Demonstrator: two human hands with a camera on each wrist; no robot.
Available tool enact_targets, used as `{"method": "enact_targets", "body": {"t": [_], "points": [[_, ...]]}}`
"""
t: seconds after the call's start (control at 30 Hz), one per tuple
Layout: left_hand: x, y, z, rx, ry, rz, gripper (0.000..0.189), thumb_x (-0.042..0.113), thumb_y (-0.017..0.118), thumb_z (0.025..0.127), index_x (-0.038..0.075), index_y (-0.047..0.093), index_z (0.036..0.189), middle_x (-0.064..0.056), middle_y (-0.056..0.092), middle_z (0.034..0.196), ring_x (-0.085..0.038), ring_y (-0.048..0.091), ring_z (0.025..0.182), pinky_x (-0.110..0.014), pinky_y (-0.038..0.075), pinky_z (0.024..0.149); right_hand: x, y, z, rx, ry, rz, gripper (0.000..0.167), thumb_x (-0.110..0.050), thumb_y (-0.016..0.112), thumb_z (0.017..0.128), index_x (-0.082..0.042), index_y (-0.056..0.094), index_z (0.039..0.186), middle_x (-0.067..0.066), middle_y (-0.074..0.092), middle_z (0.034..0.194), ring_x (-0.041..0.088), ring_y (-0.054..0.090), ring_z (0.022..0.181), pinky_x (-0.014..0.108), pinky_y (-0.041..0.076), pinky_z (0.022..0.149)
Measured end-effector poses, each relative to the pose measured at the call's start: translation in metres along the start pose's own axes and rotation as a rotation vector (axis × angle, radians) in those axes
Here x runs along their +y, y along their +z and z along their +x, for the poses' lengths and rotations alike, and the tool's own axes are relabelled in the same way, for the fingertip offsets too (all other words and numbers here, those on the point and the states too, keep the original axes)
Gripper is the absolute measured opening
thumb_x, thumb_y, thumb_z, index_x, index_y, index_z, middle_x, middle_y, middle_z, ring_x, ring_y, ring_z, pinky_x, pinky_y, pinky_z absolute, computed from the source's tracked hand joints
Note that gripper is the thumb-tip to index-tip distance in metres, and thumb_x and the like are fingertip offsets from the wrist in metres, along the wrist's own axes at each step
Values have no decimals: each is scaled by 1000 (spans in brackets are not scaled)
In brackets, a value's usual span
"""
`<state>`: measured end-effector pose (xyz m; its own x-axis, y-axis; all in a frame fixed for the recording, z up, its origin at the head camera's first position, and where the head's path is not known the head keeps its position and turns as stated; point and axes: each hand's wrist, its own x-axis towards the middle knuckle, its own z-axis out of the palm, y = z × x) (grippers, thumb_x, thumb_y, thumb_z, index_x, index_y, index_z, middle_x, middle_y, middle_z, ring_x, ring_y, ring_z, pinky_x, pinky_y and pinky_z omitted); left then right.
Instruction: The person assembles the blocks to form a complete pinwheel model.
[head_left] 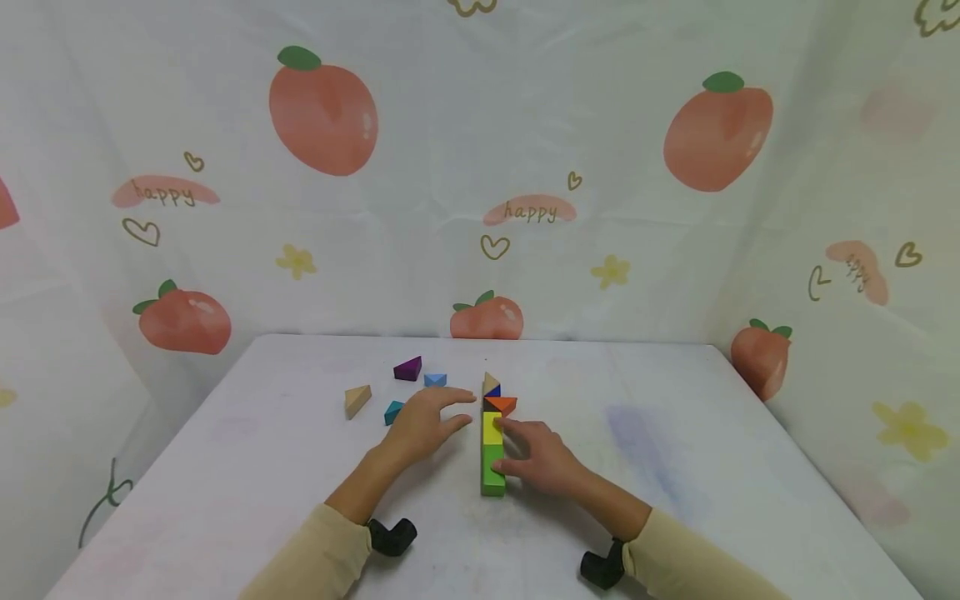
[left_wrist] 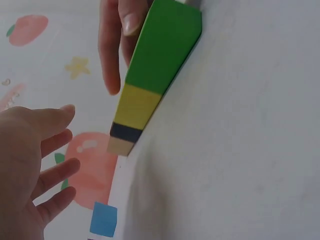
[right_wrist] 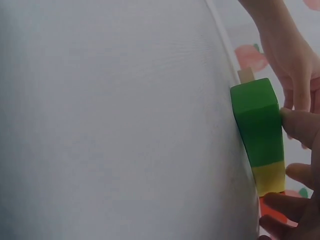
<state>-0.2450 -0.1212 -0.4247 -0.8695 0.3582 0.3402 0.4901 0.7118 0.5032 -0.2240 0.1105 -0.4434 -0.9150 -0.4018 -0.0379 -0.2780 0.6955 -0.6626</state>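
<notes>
While the left grip (head_left: pixel 422 423) gapes, the right grip (head_left: pixel 546 454), parted, touches the green block (head_left: pixel 492 481) and yellow block (head_left: pixel 491 431).

**Diffuse Light, Soft Shadows**

Head view: even light; soft shadows on the table (head_left: pixel 562 375), beside the right forearm (head_left: pixel 603 502) (5 o'clock) and left forearm (head_left: pixel 369 481) (7 o'clock). Left wrist view: dimmer; diffuse shadow at 6 o'clock. Right wrist view: dim, darkening toward 9 o'clock.
</notes>
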Motion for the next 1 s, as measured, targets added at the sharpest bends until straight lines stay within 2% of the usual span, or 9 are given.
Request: {"method": "enact_targets", "body": {"t": [0.23,0.4,0.63,0.83,1.0], "points": [[-14,-8,13,47,25,67,33,20,75,88,15,71,120,3,68,118,-19,60,114,-41,47,97,-1,1,1,3,-12,-22,65,-46,73,84,-24,52,142,1,53,137,30,42,129,57,39,101],[-24,-12,20,46,-31,92,31,20,75,87,17,71,118,2,67,121,-21,59,116,-43,47,97,-2,0,0,8,-28,-23,63,-45,72,85,-23,53,141,3,54,136,31,43,128,57,39,100],[-35,-15,33,39,-52,160,30,18,75,87,17,72,117,0,66,124,-26,56,118,-48,45,98,-3,-2,-1,5,-2,-14,62,-45,74,83,-24,55,139,6,54,134,33,44,126,56,42,97],[-45,-17,43,-18,-135,214,29,18,72,89,19,71,118,-1,65,125,-28,55,117,-48,45,98,-3,-1,1,-9,13,-10,62,-46,75,83,-25,55,138,6,53,134,32,44,125,55,43,96],[-50,-21,48,-69,-175,242,23,18,70,89,18,73,113,-4,66,121,-30,56,114,-50,43,99,-2,-1,2,-9,8,-19,62,-46,74,83,-25,55,138,7,53,134,32,45,124,55,43,96]]}}
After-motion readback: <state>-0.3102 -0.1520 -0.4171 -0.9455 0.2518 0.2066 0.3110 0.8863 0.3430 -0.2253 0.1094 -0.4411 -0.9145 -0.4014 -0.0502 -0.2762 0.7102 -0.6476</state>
